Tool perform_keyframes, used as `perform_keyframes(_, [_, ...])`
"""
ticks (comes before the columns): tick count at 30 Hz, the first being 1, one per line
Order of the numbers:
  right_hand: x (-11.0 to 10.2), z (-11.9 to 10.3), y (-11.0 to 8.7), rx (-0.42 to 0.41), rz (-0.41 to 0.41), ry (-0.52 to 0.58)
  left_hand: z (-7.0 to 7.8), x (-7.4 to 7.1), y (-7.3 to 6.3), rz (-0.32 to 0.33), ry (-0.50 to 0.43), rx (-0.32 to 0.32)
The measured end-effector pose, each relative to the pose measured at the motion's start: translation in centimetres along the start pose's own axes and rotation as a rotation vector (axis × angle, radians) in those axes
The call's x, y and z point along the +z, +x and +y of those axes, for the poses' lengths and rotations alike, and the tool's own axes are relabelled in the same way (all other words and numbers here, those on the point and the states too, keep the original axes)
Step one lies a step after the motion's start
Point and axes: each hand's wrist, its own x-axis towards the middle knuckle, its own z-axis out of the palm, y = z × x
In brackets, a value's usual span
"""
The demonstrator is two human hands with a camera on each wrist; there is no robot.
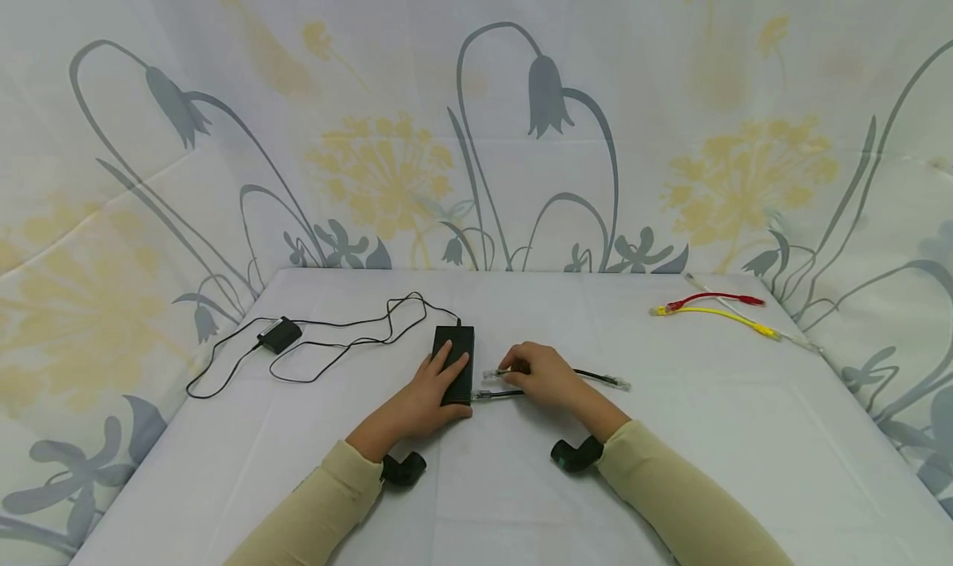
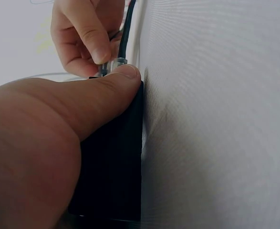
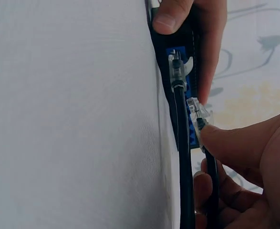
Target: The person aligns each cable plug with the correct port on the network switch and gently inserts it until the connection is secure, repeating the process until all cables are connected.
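A black box with a row of blue ports, looking like a network switch (image 1: 463,390), lies on the white table. My left hand (image 1: 423,396) rests on it, fingers spread across the top and thumb along the near end. One black network cable (image 3: 181,129) has its clear plug (image 3: 177,71) at the port nearest the thumb. My right hand (image 1: 547,374) pinches a second black network cable (image 3: 212,179) just behind its clear plug (image 3: 198,109). That plug is close to the port row, beside the first one. Clear plugs (image 1: 620,382) also show right of my right hand.
A thin black cord (image 1: 353,342) runs from the box's far end to a small black adapter (image 1: 280,334) at left. Red (image 1: 715,296), yellow (image 1: 722,314) and white (image 1: 800,342) network cables lie at the back right. A flower-patterned cloth (image 1: 476,177) hangs behind the table.
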Motion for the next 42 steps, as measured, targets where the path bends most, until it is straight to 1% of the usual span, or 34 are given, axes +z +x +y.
perform_keyframes(7, [0.4,-0.2,0.0,-0.005,0.002,-0.006,0.0,-0.1,0.0,-0.002,0.01,-0.003])
perform_keyframes(18, [0.9,-0.3,0.1,-0.024,-0.021,0.008,-0.1,0.0,0.0,-0.007,0.012,-0.006])
perform_keyframes(26, [1.2,-0.6,-0.1,-0.006,-0.049,0.021,-0.2,0.0,0.0,-0.003,0.015,0.005])
perform_keyframes(30, [1.4,-0.7,-0.1,0.009,-0.041,0.009,-0.2,0.0,0.0,-0.002,0.017,0.01])
perform_keyframes(36, [1.5,-0.8,-0.1,0.009,-0.018,0.007,-0.2,0.1,0.1,-0.006,0.018,0.005])
perform_keyframes(42, [1.7,-1.1,-0.1,0.006,-0.021,0.017,-0.2,0.1,0.1,-0.004,0.019,-0.003])
